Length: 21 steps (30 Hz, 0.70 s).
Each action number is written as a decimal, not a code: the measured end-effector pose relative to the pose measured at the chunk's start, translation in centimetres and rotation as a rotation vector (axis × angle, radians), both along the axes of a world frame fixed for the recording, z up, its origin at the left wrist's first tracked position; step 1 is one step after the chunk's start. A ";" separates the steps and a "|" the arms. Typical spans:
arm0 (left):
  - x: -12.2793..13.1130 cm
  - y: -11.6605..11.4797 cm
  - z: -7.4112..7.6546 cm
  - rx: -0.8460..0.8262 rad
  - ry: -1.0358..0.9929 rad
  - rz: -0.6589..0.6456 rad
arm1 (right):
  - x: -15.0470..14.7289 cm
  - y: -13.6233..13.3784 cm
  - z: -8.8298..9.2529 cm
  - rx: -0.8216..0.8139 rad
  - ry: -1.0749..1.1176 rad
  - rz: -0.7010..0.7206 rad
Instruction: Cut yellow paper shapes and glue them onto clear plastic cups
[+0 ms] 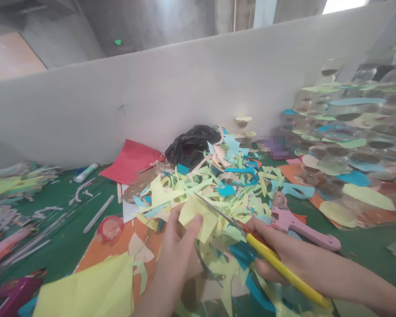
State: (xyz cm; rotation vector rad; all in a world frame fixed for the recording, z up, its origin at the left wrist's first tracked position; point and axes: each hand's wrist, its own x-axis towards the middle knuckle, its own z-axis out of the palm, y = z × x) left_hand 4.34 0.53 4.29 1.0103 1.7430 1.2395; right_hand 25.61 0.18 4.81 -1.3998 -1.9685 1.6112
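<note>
My left hand [181, 246] pinches a small pale yellow piece of paper [203, 216] between thumb and fingers. In my right hand [273, 251] is a pair of scissors with yellow handles [284, 268]; the fingers wrap round the handle loops. The metal blades point up and left, lying along the upper edge of the yellow paper. Whether they touch it I cannot tell. Beneath and beyond both hands spreads a heap of paper scraps [171, 193] in yellow, light blue, blue and peach.
Folded yellow paper [89, 286] lies at the front left, near a red tape roll [110, 229]. A pink glue gun [303, 226] rests right of the heap. Stacked clear cups with paper discs [356, 132] rise at right. A black plastic bag [191, 143] and red paper [130, 162] sit by the white partition [145, 97].
</note>
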 end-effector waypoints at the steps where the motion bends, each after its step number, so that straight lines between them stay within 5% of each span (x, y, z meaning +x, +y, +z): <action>1: 0.1 0.0 0.1 -0.039 0.024 0.012 | 0.0 0.0 0.0 0.027 -0.017 -0.012; 11: -0.2 0.4 0.1 -0.055 -0.042 0.015 | -0.6 0.2 0.1 0.142 -0.089 -0.089; 21: 0.7 -0.2 1.7 -0.077 0.131 -0.023 | -0.7 0.1 -0.4 0.150 -0.125 -0.077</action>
